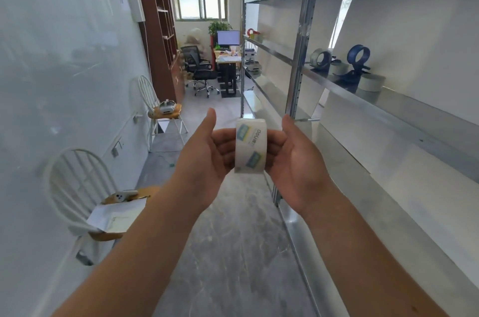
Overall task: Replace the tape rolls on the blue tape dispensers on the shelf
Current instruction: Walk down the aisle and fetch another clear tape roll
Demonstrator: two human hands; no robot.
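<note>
A clear tape roll (251,146) with blue and yellow labels stands on edge between my two hands, in front of me over the aisle floor. My left hand (207,158) holds its left side with the fingers under it and the thumb raised. My right hand (295,161) holds its right side the same way. On the metal shelf (394,106) to the right stands a blue tape dispenser (356,65) with an empty blue hub, and beside it a second dispenser (321,58) carrying a roll. Two loose tape rolls (370,83) lie near them.
A metal shelving rack (298,62) runs along the right side. On the left, two white chairs (77,187) stand against a white wall, one with papers, one with a headset. A desk with a monitor (228,38) and black office chairs are at the far end.
</note>
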